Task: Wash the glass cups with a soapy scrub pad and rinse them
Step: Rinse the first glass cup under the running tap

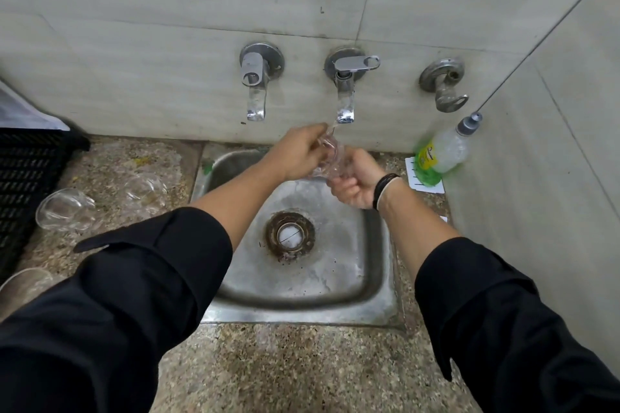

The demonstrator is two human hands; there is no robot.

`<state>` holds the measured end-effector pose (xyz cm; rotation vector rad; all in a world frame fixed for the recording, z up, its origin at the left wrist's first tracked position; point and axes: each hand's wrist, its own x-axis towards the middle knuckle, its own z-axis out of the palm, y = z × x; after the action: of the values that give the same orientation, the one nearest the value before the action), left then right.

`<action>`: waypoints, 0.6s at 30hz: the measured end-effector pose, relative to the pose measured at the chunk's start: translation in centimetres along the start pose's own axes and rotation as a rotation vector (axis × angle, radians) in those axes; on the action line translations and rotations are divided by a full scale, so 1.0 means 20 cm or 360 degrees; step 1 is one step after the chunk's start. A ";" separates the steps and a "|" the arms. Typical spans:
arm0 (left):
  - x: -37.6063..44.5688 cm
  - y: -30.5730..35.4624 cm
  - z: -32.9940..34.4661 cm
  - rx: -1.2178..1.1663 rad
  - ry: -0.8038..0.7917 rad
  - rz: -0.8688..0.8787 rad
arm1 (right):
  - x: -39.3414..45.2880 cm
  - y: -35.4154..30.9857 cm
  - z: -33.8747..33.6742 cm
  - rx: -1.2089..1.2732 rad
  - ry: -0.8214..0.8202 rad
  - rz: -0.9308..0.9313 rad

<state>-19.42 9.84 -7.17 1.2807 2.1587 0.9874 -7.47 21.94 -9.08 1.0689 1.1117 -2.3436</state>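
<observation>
A clear glass cup (330,159) is held over the steel sink (375,285), just under the right tap (345,100), where a thin stream of water falls onto it. My left hand (300,152) grips the cup from the left, fingers reaching to its rim. My right hand (355,183) curls round it from below and the right. Two more glass cups lie on the counter at the left, one (65,209) near the crate and another (146,189) closer to the sink. A green scrub pad (208,166) peeks out at the sink's back left corner.
A second tap (256,87) and a bare wall fitting (443,84) are on the tiled wall. A dish soap bottle (443,151) leans in the right corner on a white tray. A black crate (27,178) stands at far left. Another glass (25,282) sits by my left sleeve.
</observation>
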 end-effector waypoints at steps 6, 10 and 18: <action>-0.02 0.08 0.01 0.0063 -0.0012 -0.0143 | 0.03 0.06 0.04 0.0146 0.0292 -0.0580; 0.00 0.09 -0.05 0.1026 0.0005 0.0087 | 0.03 -0.02 -0.04 -0.0261 0.0141 0.0093; -0.02 0.06 -0.03 -0.0530 -0.0087 -0.0584 | 0.05 0.04 0.06 -0.0001 0.0345 -0.0814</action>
<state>-18.98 9.74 -5.82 0.7175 1.9852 1.0804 -8.18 20.45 -9.73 1.1687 1.6287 -2.6456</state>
